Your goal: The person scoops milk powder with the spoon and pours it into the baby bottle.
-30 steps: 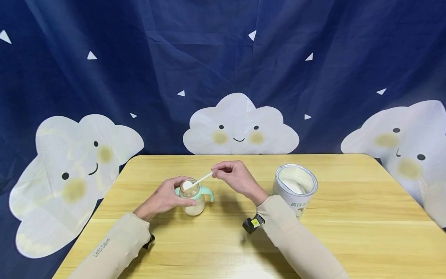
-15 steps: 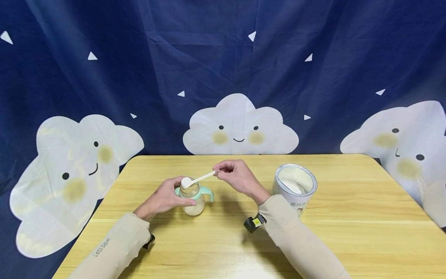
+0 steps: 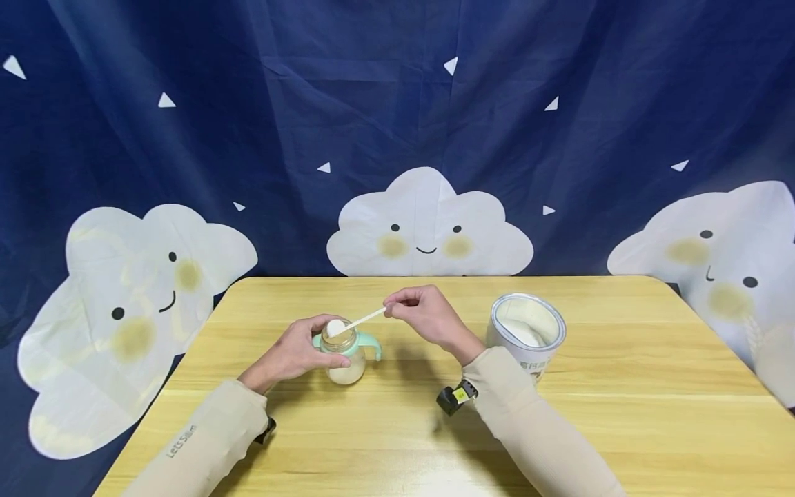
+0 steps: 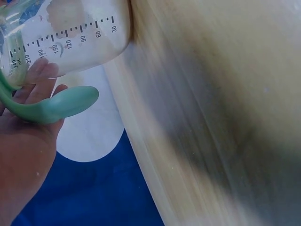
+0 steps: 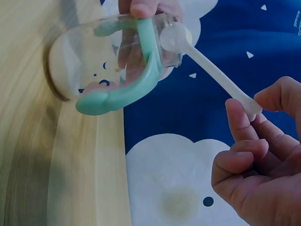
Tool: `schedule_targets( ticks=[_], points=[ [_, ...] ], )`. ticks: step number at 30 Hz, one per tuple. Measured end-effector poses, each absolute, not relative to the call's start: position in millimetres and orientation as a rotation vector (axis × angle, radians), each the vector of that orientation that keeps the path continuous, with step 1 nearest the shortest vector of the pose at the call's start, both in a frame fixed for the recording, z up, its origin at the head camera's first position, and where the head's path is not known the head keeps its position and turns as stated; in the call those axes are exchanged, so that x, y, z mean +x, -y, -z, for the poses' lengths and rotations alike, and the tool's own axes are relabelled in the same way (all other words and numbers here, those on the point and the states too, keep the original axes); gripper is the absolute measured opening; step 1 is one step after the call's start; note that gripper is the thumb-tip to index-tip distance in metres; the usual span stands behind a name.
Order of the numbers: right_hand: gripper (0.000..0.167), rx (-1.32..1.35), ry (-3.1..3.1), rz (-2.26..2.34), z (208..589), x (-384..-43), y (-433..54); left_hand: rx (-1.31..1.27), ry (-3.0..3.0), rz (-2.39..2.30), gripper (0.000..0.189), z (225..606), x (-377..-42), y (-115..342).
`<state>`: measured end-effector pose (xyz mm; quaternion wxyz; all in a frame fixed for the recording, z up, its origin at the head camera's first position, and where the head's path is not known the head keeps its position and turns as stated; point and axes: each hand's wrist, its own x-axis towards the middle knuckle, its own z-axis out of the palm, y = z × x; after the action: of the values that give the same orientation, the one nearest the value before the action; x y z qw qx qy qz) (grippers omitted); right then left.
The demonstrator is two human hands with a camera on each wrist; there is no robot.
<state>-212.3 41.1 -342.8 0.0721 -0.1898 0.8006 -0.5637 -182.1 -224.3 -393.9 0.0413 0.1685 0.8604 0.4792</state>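
A clear baby bottle [image 3: 346, 373] with a mint-green collar and two handles stands uncapped, with pale contents low inside. My left hand [image 3: 299, 351] grips it around the collar, thumb across the front. In the left wrist view, millilitre marks run along the bottle [image 4: 89, 40], and a green handle [image 4: 70, 102] sticks out past the palm. My right hand [image 3: 430, 319] pinches the end of a white measuring scoop [image 3: 368, 317] between thumb and fingers. The right wrist view has the bowl of the scoop [image 5: 211, 70] at the bottle's open mouth, overlapping the neck.
An open milk powder can [image 3: 515, 348], pale powder inside, stands at the right, partly behind the right forearm. The wooden table [image 3: 385, 428] ends at a navy curtain [image 3: 385, 103] printed with smiling clouds. Each wrist carries a small black camera.
Half a second ago the scoop's bowl was raised above the bottle's rim; now it is lowered into the mouth, much as one second ago. The left hand and bottle have stayed still.
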Motion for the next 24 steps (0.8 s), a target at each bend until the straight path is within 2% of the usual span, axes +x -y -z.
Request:
schedule_targets(
  ticks=[7, 18, 24],
  points=[
    [0.019, -0.435, -2.362, 1.753, 338.5, -215.3, -43.6, 0.517, -2.642, -1.471, 0.072, 389.7, -181.3, 223.5],
    [0.022, -0.407, -2.225, 1.910, 332.1, -218.1, -54.4, 0.547, -2.607, -1.494, 0.087, 379.9, -186.4, 222.6],
    [0.021, -0.394, -2.247, 1.911, 327.1, -218.7, -62.4, 0.598, -2.590, -1.506, 0.089, 372.8, -188.0, 222.3]
  ],
)
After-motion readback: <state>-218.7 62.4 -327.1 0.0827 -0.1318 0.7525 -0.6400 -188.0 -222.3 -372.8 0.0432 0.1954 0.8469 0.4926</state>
